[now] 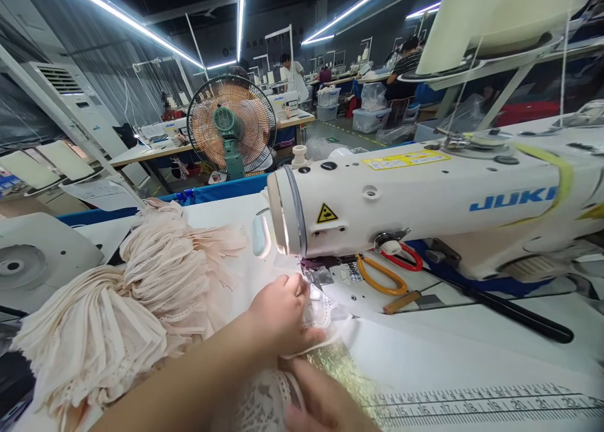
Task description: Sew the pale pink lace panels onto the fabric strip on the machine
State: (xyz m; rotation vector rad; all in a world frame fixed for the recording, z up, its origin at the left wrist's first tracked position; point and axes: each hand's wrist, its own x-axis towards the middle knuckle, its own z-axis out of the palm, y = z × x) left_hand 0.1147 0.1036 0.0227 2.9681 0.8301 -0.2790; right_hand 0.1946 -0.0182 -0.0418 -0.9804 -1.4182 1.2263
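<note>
A white JUKI sewing machine (415, 199) stands before me, its needle area partly hidden behind the machine head. Just below that head, my left hand (280, 315) has its fingers bent and pressed together on a piece of white lace fabric (317, 314). Nearer to me, my right hand (325, 397) grips a lower stretch of the same lace, with the fabric's edge between thumb and fingers. A narrow pale strip runs between the hands. Part of the lace is covered by my left wrist and forearm.
Bundles of pale pink lace pieces (160, 275) lie left. Orange-handled scissors (384, 281), a black-handled tool (519, 315) and a printed ruler (472, 404) are on the right. A fan (231, 127) stands behind the table. Thread cones (453, 39) rise upper right. Other people sit farther back.
</note>
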